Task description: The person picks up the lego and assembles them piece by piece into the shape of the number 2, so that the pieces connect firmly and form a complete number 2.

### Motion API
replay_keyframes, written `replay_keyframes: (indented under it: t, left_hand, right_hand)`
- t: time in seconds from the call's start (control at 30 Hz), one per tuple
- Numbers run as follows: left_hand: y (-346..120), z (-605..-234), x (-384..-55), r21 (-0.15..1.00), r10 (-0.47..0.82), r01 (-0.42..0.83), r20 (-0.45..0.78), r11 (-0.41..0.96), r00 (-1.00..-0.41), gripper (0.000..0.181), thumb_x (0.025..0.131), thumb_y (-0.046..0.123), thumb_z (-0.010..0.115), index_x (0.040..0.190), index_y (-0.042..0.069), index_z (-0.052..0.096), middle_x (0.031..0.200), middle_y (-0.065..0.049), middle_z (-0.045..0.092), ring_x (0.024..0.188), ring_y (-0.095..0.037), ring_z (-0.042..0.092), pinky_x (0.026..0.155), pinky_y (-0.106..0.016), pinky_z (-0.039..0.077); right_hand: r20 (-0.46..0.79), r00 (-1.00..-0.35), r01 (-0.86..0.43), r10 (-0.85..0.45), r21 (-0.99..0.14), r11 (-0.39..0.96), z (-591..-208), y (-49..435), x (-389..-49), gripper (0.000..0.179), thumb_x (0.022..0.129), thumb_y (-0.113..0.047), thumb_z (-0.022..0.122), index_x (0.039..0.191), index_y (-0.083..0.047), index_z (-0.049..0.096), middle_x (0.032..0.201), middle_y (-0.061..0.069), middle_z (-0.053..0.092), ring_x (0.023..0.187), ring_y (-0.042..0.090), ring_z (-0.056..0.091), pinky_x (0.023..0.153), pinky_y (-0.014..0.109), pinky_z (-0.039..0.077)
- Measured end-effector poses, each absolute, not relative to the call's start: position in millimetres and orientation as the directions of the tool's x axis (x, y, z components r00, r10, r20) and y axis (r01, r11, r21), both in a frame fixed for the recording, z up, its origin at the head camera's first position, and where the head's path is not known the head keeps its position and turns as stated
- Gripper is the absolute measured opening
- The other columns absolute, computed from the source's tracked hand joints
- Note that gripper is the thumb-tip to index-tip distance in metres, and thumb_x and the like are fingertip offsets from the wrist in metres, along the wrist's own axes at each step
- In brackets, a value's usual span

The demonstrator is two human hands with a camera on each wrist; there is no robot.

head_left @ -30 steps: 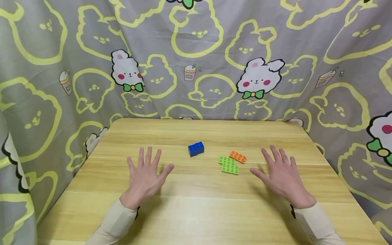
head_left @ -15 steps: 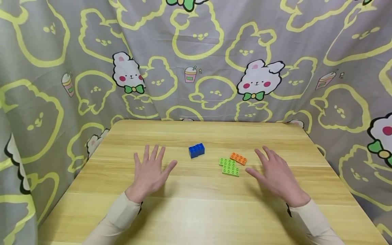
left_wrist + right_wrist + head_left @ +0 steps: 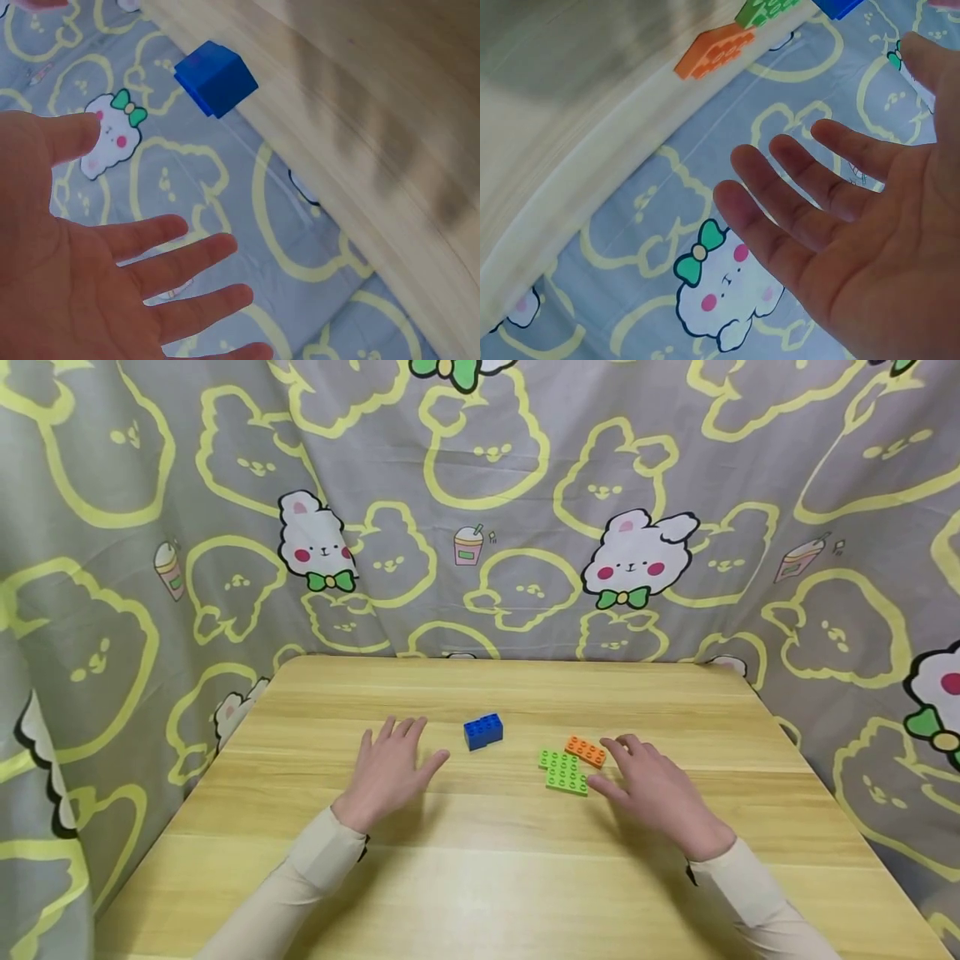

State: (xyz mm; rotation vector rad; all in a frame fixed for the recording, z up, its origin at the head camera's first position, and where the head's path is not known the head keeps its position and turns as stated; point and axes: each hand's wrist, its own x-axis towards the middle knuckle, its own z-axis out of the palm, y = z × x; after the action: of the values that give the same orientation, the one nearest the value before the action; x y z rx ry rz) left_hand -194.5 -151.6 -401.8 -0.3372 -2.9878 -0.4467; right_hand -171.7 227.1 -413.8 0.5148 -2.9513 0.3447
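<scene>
Blue studded toy bricks (image 3: 483,732), seemingly two joined with an offset, stand near the middle of the table. To their right lie light green flat bricks (image 3: 564,772), with an orange brick (image 3: 585,751) beside their far edge. My left hand (image 3: 386,774) hovers left of the blue bricks, fingers extended and thumb spread, holding nothing. In the left wrist view its palm (image 3: 67,277) is bare, apart from the blue bricks. My right hand (image 3: 660,789) hovers just right of the green and orange bricks, fingers slightly bent. Its palm (image 3: 885,262) holds nothing in the right wrist view.
The wooden table (image 3: 480,877) ends at a back edge against a grey curtain (image 3: 525,485) with yellow animal outlines. The curtain also hangs along both sides of the table.
Both hands have moved inward: the left toward the blue bricks, the right leftward to the green and orange bricks. The right fingers have bent a little. The bricks have stayed in place.
</scene>
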Motion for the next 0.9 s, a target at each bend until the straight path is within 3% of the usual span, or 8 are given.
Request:
replay_keyframes:
  t: [0.3,0.53,0.73,0.9]
  left_hand:
    - [-133.0,-405.3,-214.8,0.286,0.209,0.238,0.13,0.928,-0.969,0.059,0.1,0.053,0.058,0.129,0.002,0.065,0.143,-0.018,0.058,0.145,-0.047,0.037,0.113,-0.071,0.027]
    - [-119.8,-409.5,-229.0,0.311,0.222,0.247,0.113,0.918,-0.968,0.057,0.098,0.049,0.064,0.131,0.002,0.065,0.137,-0.018,0.064,0.141,-0.045,0.044,0.111,-0.068,0.035]
    - [-112.1,-415.0,-240.2,0.371,0.233,0.248,0.085,0.895,-0.969,0.056,0.096,0.046,0.068,0.131,0.002,0.065,0.121,-0.016,0.072,0.109,-0.035,0.068,0.088,-0.054,0.054]
    - [-107.6,-419.9,-245.8,0.417,0.226,0.214,0.019,0.884,-0.974,0.059,0.096,0.045,0.069,0.136,0.002,0.061,0.115,-0.015,0.074,0.084,-0.025,0.07,0.065,-0.04,0.055]
  right_hand:
    - [0.181,-0.904,-0.417,-0.387,-0.176,0.892,-419.4,214.2,-178.4,0.064,0.097,-0.043,0.069,0.142,0.001,0.055,0.125,0.02,0.063,0.105,0.036,0.065,0.09,0.053,0.055]
    - [0.194,-0.866,-0.489,-0.461,-0.141,0.861,-423.0,205.1,-182.5,0.051,0.093,-0.034,0.077,0.128,0.001,0.064,0.105,0.012,0.065,0.081,0.022,0.063,0.075,0.043,0.057]
    - [0.16,-0.866,-0.496,-0.473,-0.16,0.854,-424.9,201.7,-184.9,0.046,0.092,-0.03,0.078,0.124,0.0,0.065,0.1,0.009,0.065,0.076,0.016,0.058,0.07,0.039,0.055]
    - [0.132,-0.87,-0.493,-0.476,-0.192,0.849,-427.4,203.3,-186.5,0.041,0.091,-0.028,0.079,0.12,-0.001,0.066,0.094,0.004,0.063,0.072,0.011,0.051,0.066,0.034,0.05]
